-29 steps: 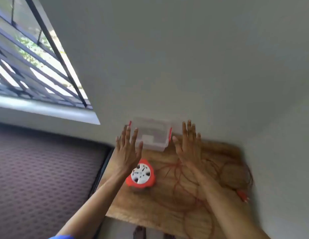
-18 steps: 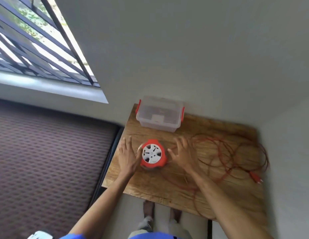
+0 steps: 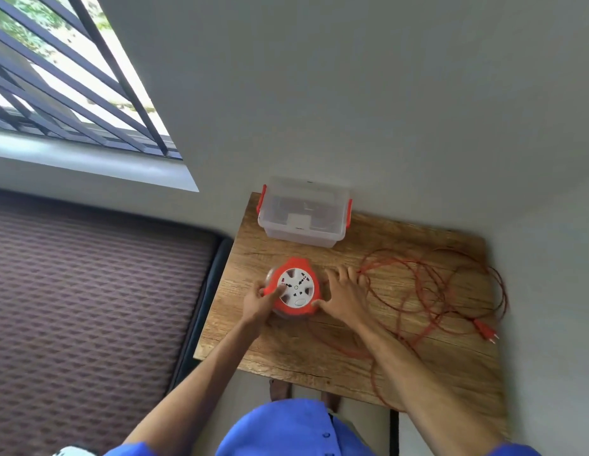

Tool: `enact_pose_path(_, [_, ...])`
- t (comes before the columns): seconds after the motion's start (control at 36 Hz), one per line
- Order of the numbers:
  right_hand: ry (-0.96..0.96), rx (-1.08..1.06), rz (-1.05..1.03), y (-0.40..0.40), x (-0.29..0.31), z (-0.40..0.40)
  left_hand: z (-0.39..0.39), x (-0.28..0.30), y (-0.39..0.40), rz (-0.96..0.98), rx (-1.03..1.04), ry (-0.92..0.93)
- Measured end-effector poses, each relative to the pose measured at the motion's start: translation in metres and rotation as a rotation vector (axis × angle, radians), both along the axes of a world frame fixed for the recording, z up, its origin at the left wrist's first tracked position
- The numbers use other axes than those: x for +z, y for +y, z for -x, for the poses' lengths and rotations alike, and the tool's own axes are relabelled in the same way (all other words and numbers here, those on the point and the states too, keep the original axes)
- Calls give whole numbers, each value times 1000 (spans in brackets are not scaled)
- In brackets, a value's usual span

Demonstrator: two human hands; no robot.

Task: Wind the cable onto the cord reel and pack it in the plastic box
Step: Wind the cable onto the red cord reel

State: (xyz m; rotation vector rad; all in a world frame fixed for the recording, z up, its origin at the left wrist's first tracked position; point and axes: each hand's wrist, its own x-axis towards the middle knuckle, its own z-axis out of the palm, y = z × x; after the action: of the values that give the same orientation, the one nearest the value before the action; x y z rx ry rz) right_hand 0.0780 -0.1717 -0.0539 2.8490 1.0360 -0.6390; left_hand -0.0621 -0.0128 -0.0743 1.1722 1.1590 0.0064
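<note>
- Cord reel (image 3: pixel 294 287): round orange housing with a white socket face turned upward, lying flat on the wooden counter (image 3: pixel 286 353), toward its left half and just in front of the plastic box (image 3: pixel 303 213).
- Cable (image 3: pixel 428 291): thin orange lead, unwound, spread in loose overlapping loops over the right half of the counter; one strand runs back toward the reel, passing under the right hand. Its orange plug (image 3: pixel 485 330) lies near the right edge.
- Plastic box: clear, lid fitted, orange clips at both ends, set at the far edge of the counter against the wall.
- Left hand (image 3: pixel 261 302): grip clenched on the reel's left rim, thumb lying on the white face.
- Right hand (image 3: pixel 344 292): fingers spread, palm down, thumb touching the reel's right rim; grip released, grasping nothing.
- Both forearms extend from blue sleeves at the bottom edge.
</note>
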Motion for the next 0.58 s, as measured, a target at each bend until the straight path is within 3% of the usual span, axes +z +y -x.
enact_pose_path(0.11, [49, -130, -178, 4, 4, -9, -2, 13, 6, -43, -112, -132])
enact_pose_path(0.25, [628, -416, -729, 3, 37, -35, -4, 45, 22, -190, -274, -275])
enact_pose_path(0.33, [878, -408, -862, 2, 65, -52, -8, 76, 28, -319, -274, -343])
enact_pose_path(0.44, [948, -348, -953, 7, 100, -69, -19, 119, 35, -359, -206, -449])
enact_pose_path(0.5, [963, -335, -1001, 12, 119, -75, -26, 137, 37, -266, -182, -549])
enact_pose_path(0.58, [951, -346, -1102, 19, 144, -79, -35, 159, 40, 114, -23, -702])
